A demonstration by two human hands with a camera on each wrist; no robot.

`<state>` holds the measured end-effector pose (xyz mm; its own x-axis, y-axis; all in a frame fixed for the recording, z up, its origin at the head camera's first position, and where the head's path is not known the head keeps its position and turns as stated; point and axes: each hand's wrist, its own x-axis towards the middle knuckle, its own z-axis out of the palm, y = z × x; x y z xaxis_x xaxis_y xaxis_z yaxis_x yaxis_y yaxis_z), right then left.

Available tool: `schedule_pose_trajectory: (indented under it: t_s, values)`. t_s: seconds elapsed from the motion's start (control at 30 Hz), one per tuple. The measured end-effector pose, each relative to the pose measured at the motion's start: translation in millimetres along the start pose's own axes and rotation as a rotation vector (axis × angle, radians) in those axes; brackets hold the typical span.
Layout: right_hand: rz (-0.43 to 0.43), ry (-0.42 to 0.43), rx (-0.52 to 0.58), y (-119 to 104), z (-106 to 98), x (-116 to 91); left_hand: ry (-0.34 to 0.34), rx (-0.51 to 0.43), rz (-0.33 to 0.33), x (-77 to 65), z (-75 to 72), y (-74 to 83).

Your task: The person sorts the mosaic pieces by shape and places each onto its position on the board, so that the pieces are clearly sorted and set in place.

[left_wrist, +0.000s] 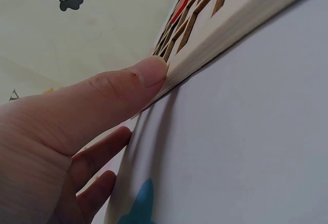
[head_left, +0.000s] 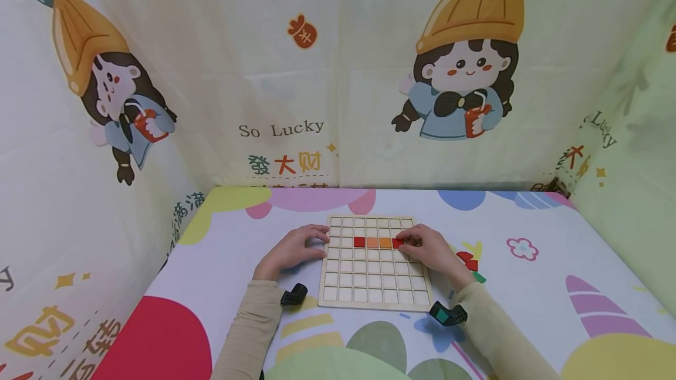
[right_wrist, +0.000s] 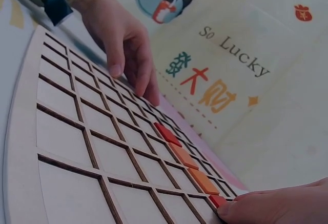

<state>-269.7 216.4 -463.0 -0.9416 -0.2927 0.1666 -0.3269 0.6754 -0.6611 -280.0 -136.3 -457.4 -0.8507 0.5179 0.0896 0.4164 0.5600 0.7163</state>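
Tiles (head_left: 372, 243) are counted as four, all in one row of a single wooden grid board (head_left: 375, 306), which is placed between the left hand (head_left: 296, 248) and the right hand (head_left: 430, 251). Two are red and two orange: an end red tile (head_left: 395, 243) is pinched between the right thumb and forefinger, and left of that hand follow an orange tile (head_left: 385, 243), a paler orange tile and a second red tile (head_left: 360, 242). The left hand is held with thumb and fingers spread, its thumb set against the board's near side.

By the head view alone are shown loose red and green pieces (head_left: 472, 264), just right of the right wrist, their number not clearly told, and two cartoon figures (head_left: 470, 51) in full, printed on the backdrop beyond the hands. By the left wrist view, the thumb's contact with the board's edge is made plain, with two fingers seen below it. By the right wrist view, the end tile is shown partly covered by the right hand.
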Motion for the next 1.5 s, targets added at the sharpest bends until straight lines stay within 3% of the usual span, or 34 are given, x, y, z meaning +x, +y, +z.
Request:
schedule_pose_trajectory:
  t_s: [0.2, 0.47, 0.6, 0.8, 1.03, 1.5]
  values:
    - [0.01, 0.002, 0.003, 0.1, 0.3, -0.3, 0.002, 0.018, -0.004, 0.1, 0.3, -0.3]
    - [0.122, -0.024, 0.077, 0.3, -8.9, -3.3, 0.004, 0.019, 0.003, 1.4, 0.4, -1.4]
    - [0.133, -0.02, 0.083, 3.4, -18.4, -7.8, 0.006, 0.016, 0.001, 2.1, 0.8, -3.1]
    - [0.11, 0.008, 0.091, 8.7, -42.4, -25.3, 0.003, 0.013, -0.004, 2.6, 0.7, -4.1]
    - [0.19, 0.016, 0.064, 14.4, -70.8, -51.0, -0.005, 0.03, -0.009, 2.8, 0.2, -3.3]
    - [0.258, 0.038, 0.007, 36.4, -94.4, -83.7, -0.006, 0.035, -0.018, 3.5, 0.8, -6.8]
